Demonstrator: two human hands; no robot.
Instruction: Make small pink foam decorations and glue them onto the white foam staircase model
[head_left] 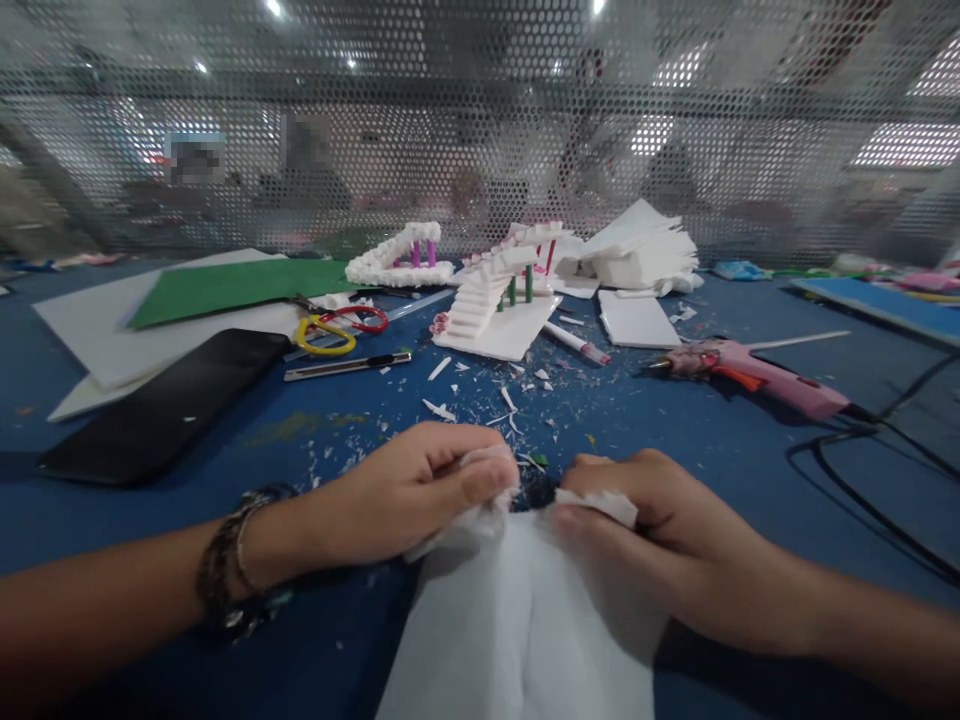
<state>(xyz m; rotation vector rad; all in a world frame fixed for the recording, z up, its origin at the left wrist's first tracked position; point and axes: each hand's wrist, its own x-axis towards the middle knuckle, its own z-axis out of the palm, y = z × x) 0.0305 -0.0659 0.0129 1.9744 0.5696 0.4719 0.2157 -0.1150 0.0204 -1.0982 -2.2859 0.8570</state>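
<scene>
A white sheet of thin, tissue-like paper [525, 620] hangs between my hands at the near edge of view. My left hand [427, 490], with bracelets at the wrist, is closed on a crumpled part of it, thumb on top. The paper's right upper edge is pinched in my right hand [660, 540], a ragged bit sticking out above the thumb. Beyond the hands, small white scraps [439, 410] litter the blue table [720, 430]. Behind them stands a small white staircase model [476, 295] with green posts on a white base.
At left lie a black phone-like slab [172, 400], scissors [326, 335], a box cutter [349, 366] and green sheet [240, 290]. A pink glue gun [757, 375] with a black cord lies right. A paper stack [637, 250] and another staircase model [401, 257] stand near the perforated screen [480, 120].
</scene>
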